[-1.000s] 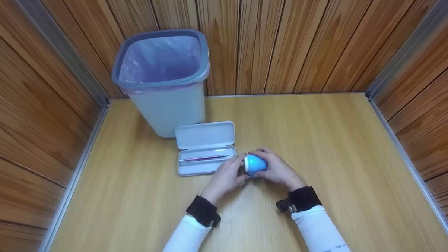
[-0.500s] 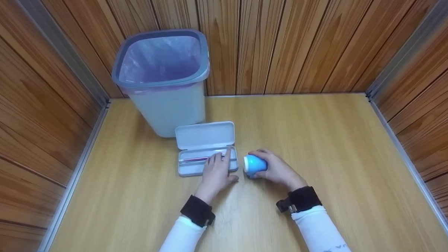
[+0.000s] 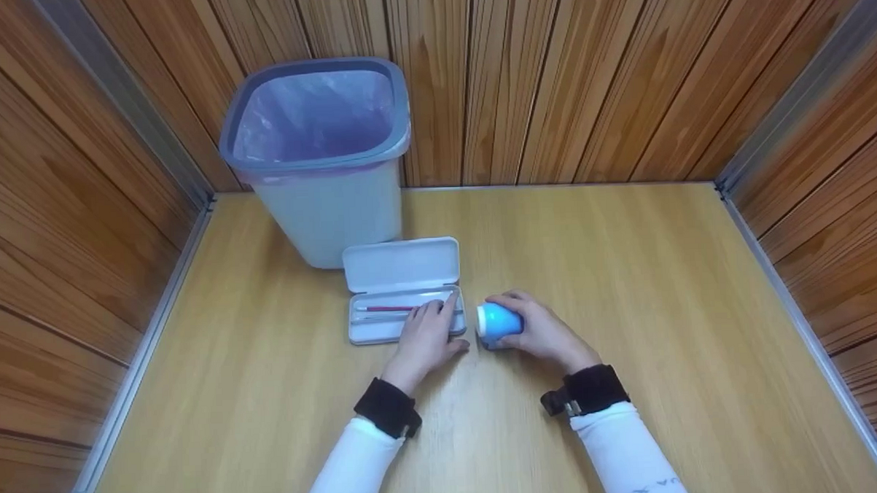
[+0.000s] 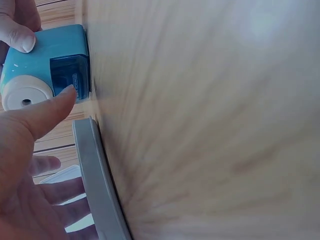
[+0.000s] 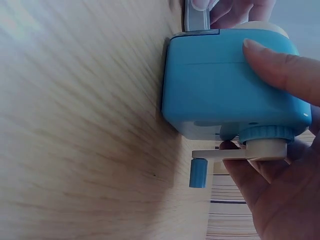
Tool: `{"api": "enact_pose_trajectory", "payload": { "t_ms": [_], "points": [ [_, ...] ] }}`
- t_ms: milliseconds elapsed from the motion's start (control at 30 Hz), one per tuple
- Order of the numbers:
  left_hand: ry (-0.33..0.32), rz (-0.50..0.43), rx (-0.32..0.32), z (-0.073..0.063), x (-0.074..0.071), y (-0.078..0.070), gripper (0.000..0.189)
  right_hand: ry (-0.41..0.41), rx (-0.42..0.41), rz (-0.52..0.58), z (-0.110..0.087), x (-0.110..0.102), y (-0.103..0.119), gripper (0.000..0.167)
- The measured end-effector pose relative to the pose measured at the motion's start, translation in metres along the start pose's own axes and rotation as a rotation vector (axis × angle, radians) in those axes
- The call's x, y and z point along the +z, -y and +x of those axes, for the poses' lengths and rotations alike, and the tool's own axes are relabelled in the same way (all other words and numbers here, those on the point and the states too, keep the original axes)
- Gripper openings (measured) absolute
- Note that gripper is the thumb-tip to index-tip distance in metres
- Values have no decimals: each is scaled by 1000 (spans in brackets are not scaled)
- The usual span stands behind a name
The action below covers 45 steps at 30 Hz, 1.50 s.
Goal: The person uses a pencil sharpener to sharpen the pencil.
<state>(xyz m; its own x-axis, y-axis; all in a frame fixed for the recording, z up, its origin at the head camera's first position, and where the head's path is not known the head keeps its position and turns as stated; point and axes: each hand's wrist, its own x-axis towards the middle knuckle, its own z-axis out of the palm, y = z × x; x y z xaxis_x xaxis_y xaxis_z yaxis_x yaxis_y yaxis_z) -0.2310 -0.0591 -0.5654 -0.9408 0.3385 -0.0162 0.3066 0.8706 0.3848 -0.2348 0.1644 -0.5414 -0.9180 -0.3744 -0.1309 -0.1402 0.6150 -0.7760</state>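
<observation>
A blue pencil sharpener [image 3: 499, 321] with a white front and a side crank [image 5: 199, 172] stands on the table. My right hand [image 3: 547, 337] grips it, thumb on one side and fingers on the other. In the left wrist view, the sharpener's pencil hole and dark shavings drawer [image 4: 70, 75] face my left hand [image 4: 22, 155]. That hand reaches over the front edge of a pencil case [image 3: 403, 266] lying with its lid up. Its fingers are stretched out inside, across the right end of a reddish pencil [image 3: 389, 308], and partly hide it. The left thumb points toward the sharpener.
Behind the case stands a tall bin [image 3: 328, 214] with a grey rim and a plastic liner. Wooden panel walls [image 3: 549, 82] enclose the back and both sides of the wooden tabletop [image 3: 666, 282].
My left hand has left the front of the sharpener and moved left into the pencil case. The pencil there has shifted slightly. My right hand has stayed on the sharpener.
</observation>
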Motion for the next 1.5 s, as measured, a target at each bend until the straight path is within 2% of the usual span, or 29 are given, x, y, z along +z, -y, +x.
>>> {"api": "enact_pose_trajectory", "payload": {
  "t_ms": [100, 367, 633, 800, 967, 1100, 1333, 1500],
  "points": [
    [-8, -27, 3, -1, -2, -2, 87, 1, 2, 5, 0, -1, 0, 67],
    [-17, -103, 69, -2, -7, -16, 78, -3, 18, 5, -1, -2, 0, 68],
    [19, -213, 80, 3, -3, -25, 78, 0, -22, 6, 0, -2, -1, 68],
    [34, -255, 118, 9, 1, -26, 75, 8, -42, 0, 1, -2, -2, 69],
    [22, -256, 157, 15, 6, -26, 71, 10, -68, -19, 2, -2, -4, 70],
    [31, -245, 156, 17, 8, -25, 71, 7, -82, -37, 1, -2, -5, 70],
    [12, -150, 184, 20, 7, -23, 69, 8, -74, -26, -1, -4, -5, 68],
    [27, -156, 170, 20, 6, -23, 68, 18, -66, -39, -1, -6, -4, 67]
  ]
}}
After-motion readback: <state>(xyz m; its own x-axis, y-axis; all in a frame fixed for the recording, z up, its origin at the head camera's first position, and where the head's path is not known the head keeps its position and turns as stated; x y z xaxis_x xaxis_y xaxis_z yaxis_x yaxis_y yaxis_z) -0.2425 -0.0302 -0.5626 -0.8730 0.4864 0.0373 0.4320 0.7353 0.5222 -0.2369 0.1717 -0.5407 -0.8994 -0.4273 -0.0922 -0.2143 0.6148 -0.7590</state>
